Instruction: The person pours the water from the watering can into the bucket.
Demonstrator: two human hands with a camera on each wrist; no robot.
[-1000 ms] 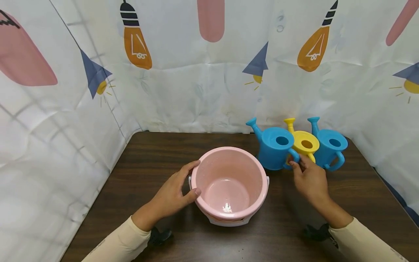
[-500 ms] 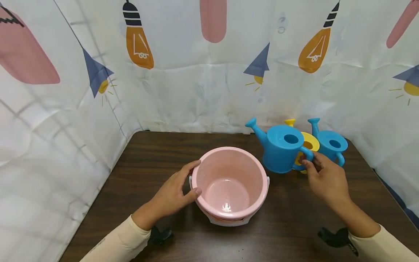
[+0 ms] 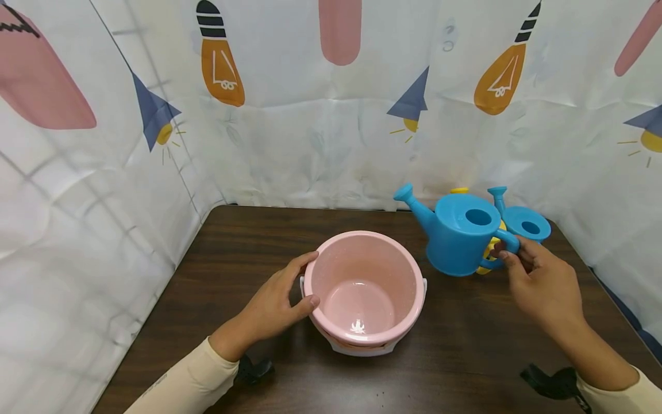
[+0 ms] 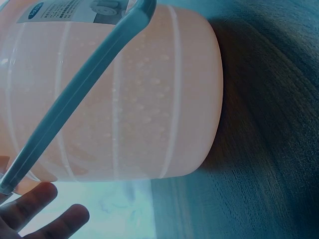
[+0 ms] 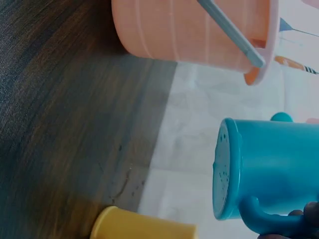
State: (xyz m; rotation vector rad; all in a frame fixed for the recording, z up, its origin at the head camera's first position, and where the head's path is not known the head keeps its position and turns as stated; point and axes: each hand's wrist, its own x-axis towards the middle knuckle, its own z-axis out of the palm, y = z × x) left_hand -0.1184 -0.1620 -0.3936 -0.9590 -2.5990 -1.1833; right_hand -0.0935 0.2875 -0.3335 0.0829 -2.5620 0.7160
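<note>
A pink bucket [image 3: 364, 287] stands upright on the table, with a handle pivot at each side. My left hand [image 3: 271, 305] rests on its left rim, thumb and forefinger spread apart; the left wrist view has two fingertips [image 4: 70, 219] extended beside the bucket wall. In my right hand [image 3: 545, 284] I grip the handle of a blue watering can [image 3: 455, 247]. Its speckled base [image 5: 224, 169] shows in the right wrist view, clear of the table. Behind it, a yellow watering can [image 5: 142, 225] is mostly hidden in the head view.
Another blue watering can [image 3: 524, 223] stands at the far right corner. A dark wooden table [image 3: 248, 241] lies under everything. White printed cloth [image 3: 310, 149] hangs behind the table and along its sides.
My right hand has lifted the blue watering can and carried it to the right and nearer, covering more of the yellow one. My left hand stays on the bucket.
</note>
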